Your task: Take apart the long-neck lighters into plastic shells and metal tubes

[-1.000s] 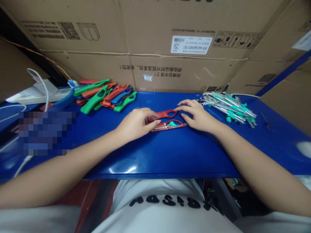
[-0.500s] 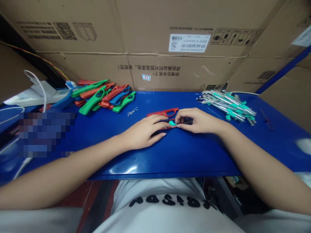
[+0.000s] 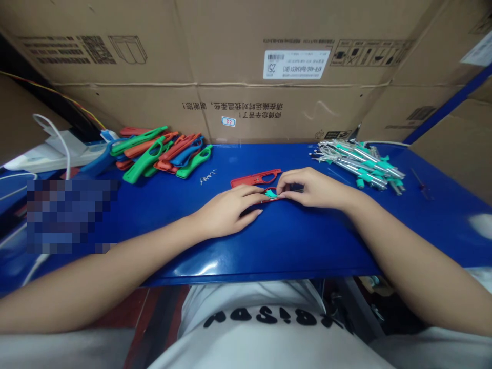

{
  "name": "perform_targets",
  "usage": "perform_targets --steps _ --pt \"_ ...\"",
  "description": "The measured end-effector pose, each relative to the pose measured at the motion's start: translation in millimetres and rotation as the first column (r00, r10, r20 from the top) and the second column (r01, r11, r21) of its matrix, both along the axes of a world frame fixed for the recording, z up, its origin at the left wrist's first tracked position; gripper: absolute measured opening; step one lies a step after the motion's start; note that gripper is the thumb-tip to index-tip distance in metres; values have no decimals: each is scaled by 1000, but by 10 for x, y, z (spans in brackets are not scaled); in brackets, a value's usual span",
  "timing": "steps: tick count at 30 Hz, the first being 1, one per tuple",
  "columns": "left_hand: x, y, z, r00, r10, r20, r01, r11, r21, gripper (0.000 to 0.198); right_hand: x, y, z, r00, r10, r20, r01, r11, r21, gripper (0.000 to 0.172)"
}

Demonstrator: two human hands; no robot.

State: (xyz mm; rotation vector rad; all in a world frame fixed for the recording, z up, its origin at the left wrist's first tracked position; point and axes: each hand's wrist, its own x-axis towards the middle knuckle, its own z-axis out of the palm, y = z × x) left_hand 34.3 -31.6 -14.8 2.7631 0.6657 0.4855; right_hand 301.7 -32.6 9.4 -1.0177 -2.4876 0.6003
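Observation:
Between my hands a red casing half [image 3: 273, 199] lies on the blue table, with a small green part [image 3: 271, 193] in it. My left hand [image 3: 234, 209] is around the casing's left end, thumb and fingers on either side of it. The fingertips of my right hand [image 3: 303, 187] are pinched together at the casing's right end, by the green part; what they pinch is too small to make out. Just behind lies another red casing half [image 3: 253, 179] with an oval opening, untouched.
A pile of green, red, orange and blue casings [image 3: 161, 154] lies at the back left, small metal pieces [image 3: 207, 177] beside it. Silver tubes with green parts [image 3: 361, 165] lie at the back right. A cardboard sheet [image 3: 230, 61] stands behind, and a power strip [image 3: 42, 154] is far left.
My right fingertips have shifted slightly at the casing, and the dark rod-like thing that showed under that hand is now less visible. The whole view has moved a little.

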Motion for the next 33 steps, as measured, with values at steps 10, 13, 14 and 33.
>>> perform_targets --steps 10,13,14,33 --pt "22 0 6 1000 -8 17 8 1000 1 39 -24 -8 4 1000 -11 6 11 999 42 11" --pt "27 3 1 1000 -3 27 3 1000 -6 39 -23 -11 9 1000 -9 13 8 999 46 11" --pt "29 4 -2 1000 -1 27 1 1000 -6 39 -24 -11 9 1000 -10 17 9 999 50 12" --pt "9 7 64 994 48 95 -50 999 21 32 -8 -14 3 999 -8 35 6 998 64 12"
